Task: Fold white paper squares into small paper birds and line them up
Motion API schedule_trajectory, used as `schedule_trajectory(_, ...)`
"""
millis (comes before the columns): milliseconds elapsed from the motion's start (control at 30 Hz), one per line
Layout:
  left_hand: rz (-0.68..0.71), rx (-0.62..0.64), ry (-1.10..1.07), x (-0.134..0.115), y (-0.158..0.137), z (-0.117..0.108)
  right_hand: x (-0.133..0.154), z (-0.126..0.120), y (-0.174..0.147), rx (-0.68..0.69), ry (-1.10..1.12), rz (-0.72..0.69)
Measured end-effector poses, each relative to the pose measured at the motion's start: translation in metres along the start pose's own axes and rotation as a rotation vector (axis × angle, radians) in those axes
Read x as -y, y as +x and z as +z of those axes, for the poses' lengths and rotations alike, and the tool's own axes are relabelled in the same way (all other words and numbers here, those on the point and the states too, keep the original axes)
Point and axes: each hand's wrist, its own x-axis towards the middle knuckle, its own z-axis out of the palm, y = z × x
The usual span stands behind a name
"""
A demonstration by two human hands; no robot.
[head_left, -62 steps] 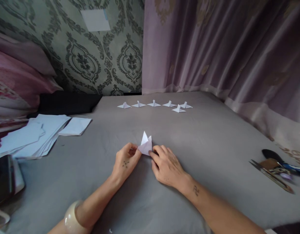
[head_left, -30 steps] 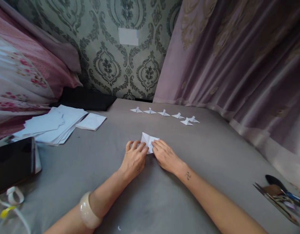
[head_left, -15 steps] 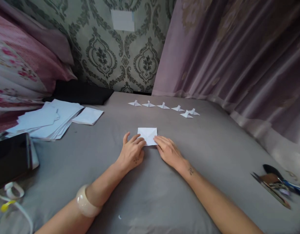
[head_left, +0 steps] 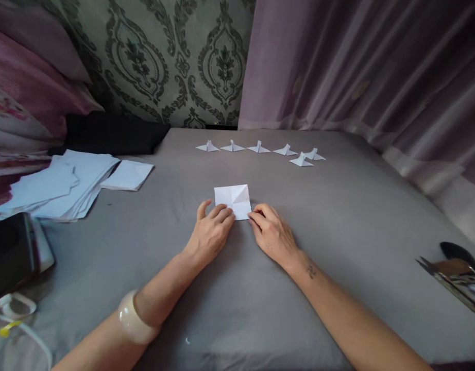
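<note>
A small square sheet of white paper (head_left: 233,195) with crossing crease lines lies in front of me. My left hand (head_left: 210,229) holds its lower left edge, fingertips bent onto the paper and the little finger sticking out; the thumb is mostly hidden. At the lower right corner, my right hand (head_left: 271,232) pinches the paper between thumb and fingers. Beyond the sheet stands a row of several folded white paper figures (head_left: 258,147) with pointed wings, one of them (head_left: 301,160) set nearer to me.
A stack of white paper (head_left: 63,185) and a smaller pile of squares (head_left: 128,175) lie at left, by a dark-screened device (head_left: 9,257) and a white cable (head_left: 34,335). Tools (head_left: 454,278) lie at far right on the grey cloth (head_left: 237,330). Behind are a black cloth (head_left: 114,133) and curtains (head_left: 318,62).
My right hand's fingers have moved from lying on the paper to pinching its lower right corner. More of the creased sheet shows. The camera view has tilted down slightly.
</note>
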Motion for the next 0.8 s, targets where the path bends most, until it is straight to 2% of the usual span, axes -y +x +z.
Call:
schedule_trajectory(200, 0.002, 0.070, 0.076, -0.011, 0.004, -0.013, 0.003, -0.001, -0.007, 0.018, -0.001, 0.000)
schedule_trajectory(433, -0.058, 0.091, 0.129, -0.016, 0.014, -0.011, 0.001, 0.004, -0.004, -0.032, 0.003, 0.029)
schedule_trajectory(633, -0.170, 0.136, 0.084, -0.022, 0.020, -0.015, -0.003, 0.006, -0.004, -0.043, 0.046, 0.072)
schedule_trajectory(800, -0.266, 0.108, 0.048, -0.026, 0.021, -0.012, -0.003, 0.007, 0.000, -0.042, 0.064, 0.115)
